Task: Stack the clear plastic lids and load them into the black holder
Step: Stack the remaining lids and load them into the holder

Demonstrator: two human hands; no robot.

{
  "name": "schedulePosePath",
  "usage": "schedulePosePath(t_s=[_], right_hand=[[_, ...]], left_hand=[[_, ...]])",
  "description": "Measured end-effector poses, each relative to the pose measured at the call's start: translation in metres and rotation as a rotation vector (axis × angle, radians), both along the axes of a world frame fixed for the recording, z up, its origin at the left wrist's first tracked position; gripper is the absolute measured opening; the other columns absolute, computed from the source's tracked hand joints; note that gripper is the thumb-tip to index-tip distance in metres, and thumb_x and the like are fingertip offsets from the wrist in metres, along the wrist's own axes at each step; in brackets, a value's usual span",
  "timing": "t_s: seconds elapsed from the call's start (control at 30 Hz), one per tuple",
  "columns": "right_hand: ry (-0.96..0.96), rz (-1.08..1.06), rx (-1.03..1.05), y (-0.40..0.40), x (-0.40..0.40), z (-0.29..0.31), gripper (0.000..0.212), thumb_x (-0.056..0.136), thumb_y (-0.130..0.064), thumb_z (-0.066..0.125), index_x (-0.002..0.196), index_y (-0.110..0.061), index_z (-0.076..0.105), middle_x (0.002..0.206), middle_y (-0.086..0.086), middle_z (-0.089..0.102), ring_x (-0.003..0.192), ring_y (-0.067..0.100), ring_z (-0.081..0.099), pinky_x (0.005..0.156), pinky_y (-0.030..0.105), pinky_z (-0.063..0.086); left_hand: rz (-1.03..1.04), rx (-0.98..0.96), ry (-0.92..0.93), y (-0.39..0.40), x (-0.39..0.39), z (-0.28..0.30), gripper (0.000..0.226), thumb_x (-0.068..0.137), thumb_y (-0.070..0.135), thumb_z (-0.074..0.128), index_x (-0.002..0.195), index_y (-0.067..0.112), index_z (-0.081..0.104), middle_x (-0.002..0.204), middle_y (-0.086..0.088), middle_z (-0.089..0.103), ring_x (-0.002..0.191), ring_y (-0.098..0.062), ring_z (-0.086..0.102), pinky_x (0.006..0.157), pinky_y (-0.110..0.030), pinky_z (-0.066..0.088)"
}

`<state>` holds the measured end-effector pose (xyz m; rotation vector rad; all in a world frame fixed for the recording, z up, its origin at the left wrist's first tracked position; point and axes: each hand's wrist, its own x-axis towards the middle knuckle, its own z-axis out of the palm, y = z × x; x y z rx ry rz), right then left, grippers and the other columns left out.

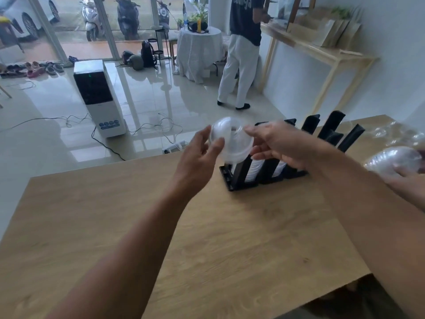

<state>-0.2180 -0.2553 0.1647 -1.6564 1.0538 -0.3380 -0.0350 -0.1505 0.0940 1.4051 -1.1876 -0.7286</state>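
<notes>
A short stack of clear dome lids hangs tilted just above the left end of the black holder. My left hand holds its left side between thumb and fingers. From the right, my right hand grips it, index finger on the dome and the other fingers curled under the rim. The holder stands on the wooden table; its upright black dividers run to the right, and stacked lids show in the near slots. The motion blurs the lids' edges.
At the right edge another person's hand holds a bundle of clear lids. More loose lids lie at the table's far right. Beyond the table a person stands on the tiled floor near a white appliance.
</notes>
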Motion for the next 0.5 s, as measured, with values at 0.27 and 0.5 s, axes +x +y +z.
schedulePosePath(t_s=[0.27, 0.5], right_hand=[[0.268, -0.047, -0.089, -0.102, -0.004, 0.022, 0.052, 0.099, -0.054, 0.058, 0.128, -0.012, 0.064, 0.122, 0.011, 0.070, 0.110, 0.024, 0.068, 0.090, 0.039, 0.049], [0.375, 0.029, 0.000, -0.131, -0.010, -0.005, 0.039, 0.104, -0.056, 0.047, 0.116, -0.024, 0.066, 0.122, 0.008, 0.070, 0.114, 0.023, 0.062, 0.106, 0.050, 0.035]], left_hand=[[0.042, 0.145, 0.202, -0.103, -0.016, 0.014, 0.049, 0.102, 0.034, 0.060, 0.145, 0.013, 0.052, 0.134, -0.010, 0.064, 0.113, -0.015, 0.063, 0.099, -0.034, 0.049], [0.097, 0.273, 0.278, -0.137, -0.028, -0.010, 0.057, 0.096, 0.039, 0.069, 0.144, 0.013, 0.054, 0.132, -0.011, 0.065, 0.121, -0.025, 0.062, 0.100, -0.036, 0.049]])
